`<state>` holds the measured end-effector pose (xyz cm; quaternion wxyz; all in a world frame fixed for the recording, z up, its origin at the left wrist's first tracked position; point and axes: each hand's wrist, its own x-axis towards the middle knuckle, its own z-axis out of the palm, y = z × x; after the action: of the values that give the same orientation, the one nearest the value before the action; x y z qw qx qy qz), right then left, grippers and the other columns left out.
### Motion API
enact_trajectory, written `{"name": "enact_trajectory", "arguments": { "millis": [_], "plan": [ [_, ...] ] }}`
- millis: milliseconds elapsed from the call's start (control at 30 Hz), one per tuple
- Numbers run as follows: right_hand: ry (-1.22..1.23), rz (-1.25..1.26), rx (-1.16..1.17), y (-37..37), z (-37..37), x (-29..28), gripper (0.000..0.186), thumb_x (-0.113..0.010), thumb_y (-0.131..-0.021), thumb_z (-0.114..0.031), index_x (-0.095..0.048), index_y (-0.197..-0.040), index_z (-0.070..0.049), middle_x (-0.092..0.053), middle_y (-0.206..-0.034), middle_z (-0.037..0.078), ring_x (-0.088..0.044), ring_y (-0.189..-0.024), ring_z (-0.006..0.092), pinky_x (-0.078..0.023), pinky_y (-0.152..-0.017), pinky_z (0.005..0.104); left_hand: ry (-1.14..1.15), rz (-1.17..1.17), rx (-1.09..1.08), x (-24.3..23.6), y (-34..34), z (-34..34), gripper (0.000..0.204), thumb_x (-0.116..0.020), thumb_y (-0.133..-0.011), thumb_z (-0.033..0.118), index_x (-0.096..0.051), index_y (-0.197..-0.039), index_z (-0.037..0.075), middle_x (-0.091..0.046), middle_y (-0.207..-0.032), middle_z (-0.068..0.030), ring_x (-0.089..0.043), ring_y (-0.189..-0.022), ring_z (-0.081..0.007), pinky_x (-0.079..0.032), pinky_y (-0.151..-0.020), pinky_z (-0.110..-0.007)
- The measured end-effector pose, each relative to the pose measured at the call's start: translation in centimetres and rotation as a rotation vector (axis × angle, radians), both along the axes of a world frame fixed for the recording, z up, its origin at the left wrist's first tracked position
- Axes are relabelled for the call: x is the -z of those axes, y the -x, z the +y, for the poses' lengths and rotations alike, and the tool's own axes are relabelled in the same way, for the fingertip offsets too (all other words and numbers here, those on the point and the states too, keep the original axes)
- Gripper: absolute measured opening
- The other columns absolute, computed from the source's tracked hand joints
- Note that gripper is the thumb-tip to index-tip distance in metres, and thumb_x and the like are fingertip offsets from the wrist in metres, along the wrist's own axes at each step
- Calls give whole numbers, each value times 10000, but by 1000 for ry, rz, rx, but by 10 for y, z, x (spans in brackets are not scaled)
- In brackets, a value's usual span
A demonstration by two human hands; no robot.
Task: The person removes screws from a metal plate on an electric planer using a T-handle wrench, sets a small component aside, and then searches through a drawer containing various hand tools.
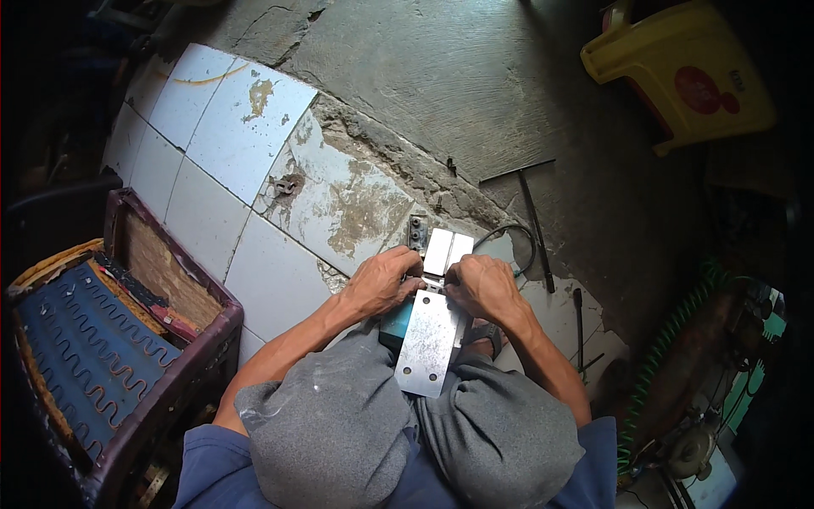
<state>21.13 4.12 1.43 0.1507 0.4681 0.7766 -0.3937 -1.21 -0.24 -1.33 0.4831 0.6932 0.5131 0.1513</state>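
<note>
A flat silver metal plate (426, 343) with several holes lies between my knees, on top of a teal-coloured body (393, 327) that is mostly hidden. Just beyond it, a bright two-part metal block (448, 251) shows a dark line across its top. My left hand (386, 280) has its fingers closed at the left side of the narrow gap between plate and block. From the other side, my right hand (479, 284) is closed at the same gap. A small shiny metal piece (433, 282) shows between the fingertips; its kind is not clear. What each hand grips is hidden by the fingers.
A dark metal bracket (416, 231) sits beyond my left hand. On the right lie a long T-shaped rod (532, 220) and a dark cable (532, 242). A seat frame with springs (93, 356) stands left; a yellow plastic stool (721, 76) is far right, a green coiled hose (653, 365) nearer.
</note>
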Motion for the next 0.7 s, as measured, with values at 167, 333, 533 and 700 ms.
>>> {"name": "enact_trajectory", "arguments": {
  "millis": [167,333,533,700],
  "plan": [
    [82,64,79,-2,4,-5,206,-713,-807,-225,-771,-912,-58,-730,-837,186,-716,-811,361,-552,-761,449,13,-9,-18,0,2,-1,193,-762,-846,117,-638,-956,19,-628,-904,-122,-652,-791,-283,-541,-706,-377],
    [192,172,230,-10,6,1,190,-693,-813,-220,-774,-888,-66,-737,-845,169,-717,-810,342,-553,-755,426,34,-50,-9,2,6,-1,200,-759,-863,139,-659,-996,28,-636,-931,-111,-653,-800,-271,-542,-715,-369],
    [416,347,363,-16,18,-1,235,-726,-827,-199,-741,-940,7,-730,-837,98,-679,-754,172,-535,-703,337,435,-215,-171,-3,7,9,143,-662,-950,130,-659,-1035,15,-644,-876,-57,-636,-743,-170,-522,-670,-307],
    [471,591,891,-19,19,-6,396,-695,-943,-331,-699,-1155,4,-707,-1029,96,-651,-820,147,-533,-684,301,621,-370,-465,-18,10,30,187,-587,-1001,137,-630,-1077,-27,-709,-928,-98,-688,-817,-143,-556,-721,-297]
  ]
}}
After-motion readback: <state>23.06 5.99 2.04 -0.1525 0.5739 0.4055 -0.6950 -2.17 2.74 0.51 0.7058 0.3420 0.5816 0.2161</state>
